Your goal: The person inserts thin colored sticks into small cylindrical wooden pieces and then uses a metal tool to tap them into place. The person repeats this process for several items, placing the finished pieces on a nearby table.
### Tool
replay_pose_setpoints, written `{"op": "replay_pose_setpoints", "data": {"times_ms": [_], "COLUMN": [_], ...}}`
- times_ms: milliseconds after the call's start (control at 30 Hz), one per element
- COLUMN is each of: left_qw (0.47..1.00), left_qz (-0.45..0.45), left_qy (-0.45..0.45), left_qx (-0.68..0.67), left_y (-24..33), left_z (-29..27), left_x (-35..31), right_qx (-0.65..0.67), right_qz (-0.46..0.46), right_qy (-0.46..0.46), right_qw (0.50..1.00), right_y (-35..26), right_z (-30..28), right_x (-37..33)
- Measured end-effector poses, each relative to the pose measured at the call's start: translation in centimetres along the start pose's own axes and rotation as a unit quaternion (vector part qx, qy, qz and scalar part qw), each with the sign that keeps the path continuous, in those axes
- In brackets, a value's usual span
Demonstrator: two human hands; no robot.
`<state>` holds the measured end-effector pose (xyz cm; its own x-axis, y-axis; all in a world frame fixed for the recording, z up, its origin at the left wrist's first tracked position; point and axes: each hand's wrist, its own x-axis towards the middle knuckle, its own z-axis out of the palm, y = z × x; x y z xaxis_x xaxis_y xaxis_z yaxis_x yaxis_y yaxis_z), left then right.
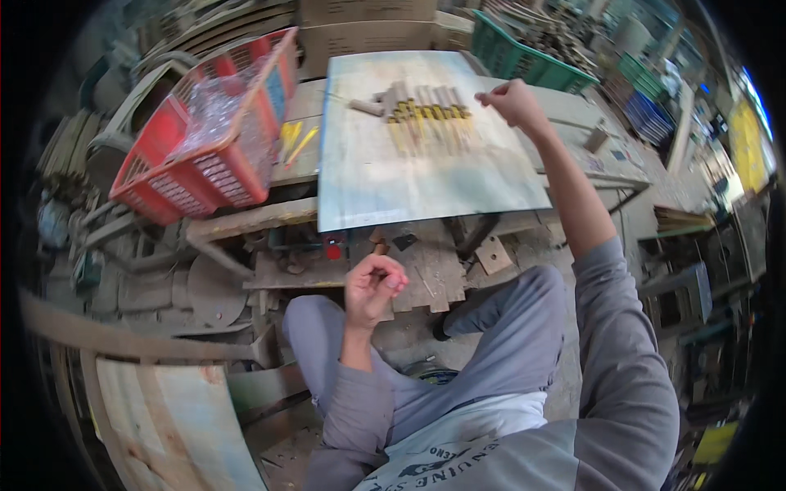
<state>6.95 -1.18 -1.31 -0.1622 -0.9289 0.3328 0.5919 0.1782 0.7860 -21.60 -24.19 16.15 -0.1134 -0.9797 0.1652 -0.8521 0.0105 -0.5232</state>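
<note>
My right hand (514, 105) reaches out over the right edge of a pale, stained board (360, 188). Its thumb and forefinger are pinched together, and anything between them is too small to make out. My left hand (375, 290) is raised above my lap, closer than the board's near edge, with fingers curled in toward the thumb; whatever they may hold is hidden. On the board lies a row of several short wooden cylinders (426, 113) with dark and yellow bands and yellowish strips at their near ends. A single greyish-brown cylinder (366, 107) lies left of the row.
A red plastic crate (176, 190) with clear plastic wrap stands left of the board, beside yellow strips (301, 146). Behind are cardboard boxes (368, 41); a green crate (532, 61) of wooden pieces is at far right. A wooden block (596, 139) sits on the bench.
</note>
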Motion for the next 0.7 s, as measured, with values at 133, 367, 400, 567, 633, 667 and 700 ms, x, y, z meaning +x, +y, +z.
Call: {"op": "replay_pose_setpoints", "data": {"times_ms": [133, 367, 400, 567, 633, 667, 700], "left_qw": [0.999, 0.999, 1.000, 0.999, 0.999, 0.999, 0.998], "left_qz": [0.001, -0.017, -0.014, -0.005, -0.006, -0.013, -0.022], "left_qy": [-0.010, -0.023, -0.022, -0.031, -0.035, -0.039, -0.057], "left_qx": [0.031, 0.016, 0.015, 0.012, 0.024, 0.035, 0.018], "left_y": [-0.3, -1.5, -1.7, -2.3, -2.1, -2.4, -2.7], "left_z": [0.2, 0.8, 0.8, 1.6, 1.5, 1.4, 1.5], "left_x": [0.3, 0.7, 0.7, 0.8, 0.8, 0.7, 0.9], "right_qx": [-0.118, -0.259, -0.244, -0.169, -0.145, -0.114, -0.103], "right_qz": [0.040, 0.107, 0.078, 0.096, 0.100, 0.102, 0.095], "right_qy": [0.186, 0.191, 0.186, 0.229, 0.243, 0.247, 0.256], "right_qw": [0.975, 0.941, 0.949, 0.954, 0.954, 0.957, 0.956], "right_y": [11.0, 26.2, 27.6, 30.8, 30.6, 30.6, 31.2], "right_z": [-8.1, -14.4, -14.6, -14.6, -12.6, -12.2, -12.0], "right_x": [3.2, 3.3, 2.9, 1.8, 1.1, 1.3, 1.2]}}
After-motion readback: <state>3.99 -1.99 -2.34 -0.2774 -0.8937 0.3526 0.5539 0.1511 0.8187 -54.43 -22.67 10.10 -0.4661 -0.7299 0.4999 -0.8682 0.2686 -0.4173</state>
